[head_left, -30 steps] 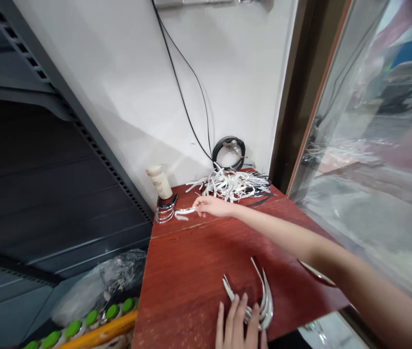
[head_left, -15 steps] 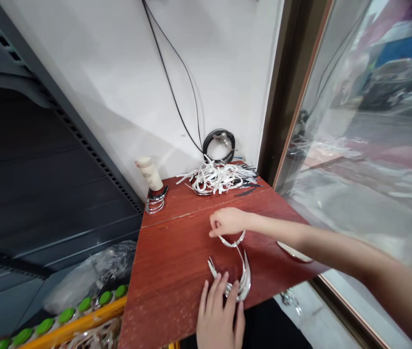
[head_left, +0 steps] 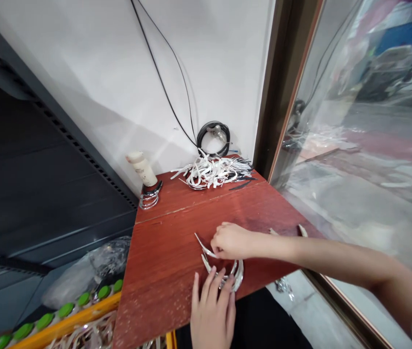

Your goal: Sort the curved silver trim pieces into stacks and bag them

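My right hand (head_left: 232,241) is closed in a pinch on a thin, curved silver strip (head_left: 203,245), which sticks out to the left over the red-brown tabletop (head_left: 169,261). Just below it, my left hand (head_left: 213,308) lies flat with its fingers stretched out, the fingertips on a small bunch of curved silver strips (head_left: 240,277). Part of that bunch is hidden under the fingers. Beyond my right forearm another pale curved piece (head_left: 302,230) shows partly, the rest covered by the arm.
At the back lie a tangled pile of white and black strips (head_left: 213,172) and a coil of black cable (head_left: 200,138). A cream bottle (head_left: 143,169) stands beside stacked silver rings (head_left: 149,198). Lower left, a yellow crate (head_left: 67,325) borders green-capped containers (head_left: 44,321). Glass (head_left: 344,145) flanks the right.
My right hand has come down closer to my left hand, and the strip in it now points left instead of hanging below. My left hand keeps to the bunch. The view has shifted slightly.
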`<state>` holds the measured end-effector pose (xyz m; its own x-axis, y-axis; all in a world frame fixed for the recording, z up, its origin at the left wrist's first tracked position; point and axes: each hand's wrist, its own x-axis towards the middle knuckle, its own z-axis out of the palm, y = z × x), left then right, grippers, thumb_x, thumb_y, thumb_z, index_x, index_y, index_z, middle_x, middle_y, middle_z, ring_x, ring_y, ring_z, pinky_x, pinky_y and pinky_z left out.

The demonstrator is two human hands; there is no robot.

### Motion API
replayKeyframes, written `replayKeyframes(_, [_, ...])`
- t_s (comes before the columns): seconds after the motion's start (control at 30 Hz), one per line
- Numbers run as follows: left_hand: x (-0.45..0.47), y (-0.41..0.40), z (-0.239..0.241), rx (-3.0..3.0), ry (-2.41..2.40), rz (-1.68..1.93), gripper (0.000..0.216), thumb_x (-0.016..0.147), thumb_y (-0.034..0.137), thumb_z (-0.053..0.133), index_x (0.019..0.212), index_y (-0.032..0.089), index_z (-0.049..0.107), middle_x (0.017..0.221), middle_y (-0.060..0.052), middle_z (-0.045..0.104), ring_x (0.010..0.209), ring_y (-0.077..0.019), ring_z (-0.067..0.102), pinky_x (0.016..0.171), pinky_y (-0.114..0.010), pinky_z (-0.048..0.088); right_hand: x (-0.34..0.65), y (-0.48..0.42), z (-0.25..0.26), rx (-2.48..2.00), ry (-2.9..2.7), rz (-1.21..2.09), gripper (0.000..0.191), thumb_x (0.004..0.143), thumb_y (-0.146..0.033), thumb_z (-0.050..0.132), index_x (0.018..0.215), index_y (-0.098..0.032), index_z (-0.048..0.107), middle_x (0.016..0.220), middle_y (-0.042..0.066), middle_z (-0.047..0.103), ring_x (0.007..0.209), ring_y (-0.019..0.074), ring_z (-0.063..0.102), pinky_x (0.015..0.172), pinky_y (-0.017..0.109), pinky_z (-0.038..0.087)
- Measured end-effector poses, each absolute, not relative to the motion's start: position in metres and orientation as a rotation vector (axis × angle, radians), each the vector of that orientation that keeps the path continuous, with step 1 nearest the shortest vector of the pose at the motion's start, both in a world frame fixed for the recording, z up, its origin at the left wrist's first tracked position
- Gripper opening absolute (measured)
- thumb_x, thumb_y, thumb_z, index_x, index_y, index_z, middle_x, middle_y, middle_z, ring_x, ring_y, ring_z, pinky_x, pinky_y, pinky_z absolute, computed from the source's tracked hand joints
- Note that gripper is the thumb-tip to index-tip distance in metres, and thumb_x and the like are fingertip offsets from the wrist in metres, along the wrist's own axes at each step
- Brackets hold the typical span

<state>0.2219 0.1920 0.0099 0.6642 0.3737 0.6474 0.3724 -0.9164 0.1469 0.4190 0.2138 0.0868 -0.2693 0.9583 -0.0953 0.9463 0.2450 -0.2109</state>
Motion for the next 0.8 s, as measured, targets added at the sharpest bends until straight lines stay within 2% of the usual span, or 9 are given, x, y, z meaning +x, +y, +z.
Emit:
replayKeyframes(0.13, [0.223,0.189,0.005,2.781,0.695,1.145,0.028,0.093,0.026,0.047,0.114,0.022,0.065,0.112,0.0,0.072,0.113,-0.0155,0.06,0.122,-0.036,0.017,0.406,0.19,0.087,-1.787,-2.554,0.287,0.018,0.088,-0.023,0.057,0.086,-0.016,0.074,0.084,0.008,0.075,0.087,0.0228,0.064,0.081,0.034,0.04])
replayKeyframes(0.33, [0.225,0.187,0.0,2.695,0.773,1.145,0.024,0.093,0.03,0.048,0.107,0.026,0.067,0.113,-0.001,0.07,0.114,-0.0173,0.06,0.121,-0.041,0.018,0.404,0.172,0.082,-1.758,-2.514,0.279,0.014,0.089,-0.023,0.059,0.087,-0.014,0.071,0.087,0.007,0.071,0.086,0.0219,0.061,0.082,0.034,0.039])
replayKeyframes(0.57, [0.221,0.189,0.003,2.693,0.778,1.148,0.024,0.091,0.028,0.053,0.111,0.022,0.064,0.114,-0.002,0.071,0.112,-0.0155,0.062,0.12,-0.035,0.023,0.404,0.159,0.079,-1.685,-2.43,0.374,0.016,0.09,-0.02,0.057,0.083,-0.018,0.071,0.083,0.004,0.068,0.087,0.0207,0.053,0.086,0.035,0.035])
replayKeyframes(0.67, [0.218,0.194,0.002,2.818,0.711,1.081,0.028,0.088,0.026,0.057,0.114,0.019,0.062,0.117,-0.003,0.07,0.113,-0.0141,0.061,0.119,-0.03,0.024,0.404,0.155,0.08,-1.672,-2.403,0.403,0.016,0.092,-0.021,0.055,0.089,-0.018,0.071,0.085,0.004,0.068,0.09,0.0215,0.052,0.087,0.036,0.035])
replayKeyframes(0.8, [0.218,0.194,0.0,2.786,0.715,1.098,0.027,0.088,0.026,0.058,0.113,0.02,0.062,0.114,-0.002,0.071,0.114,-0.0143,0.061,0.12,-0.031,0.023,0.409,0.158,0.084,-1.703,-2.333,0.509,0.016,0.092,-0.023,0.056,0.097,-0.019,0.071,0.095,0.005,0.069,0.097,0.0217,0.054,0.089,0.036,0.036])
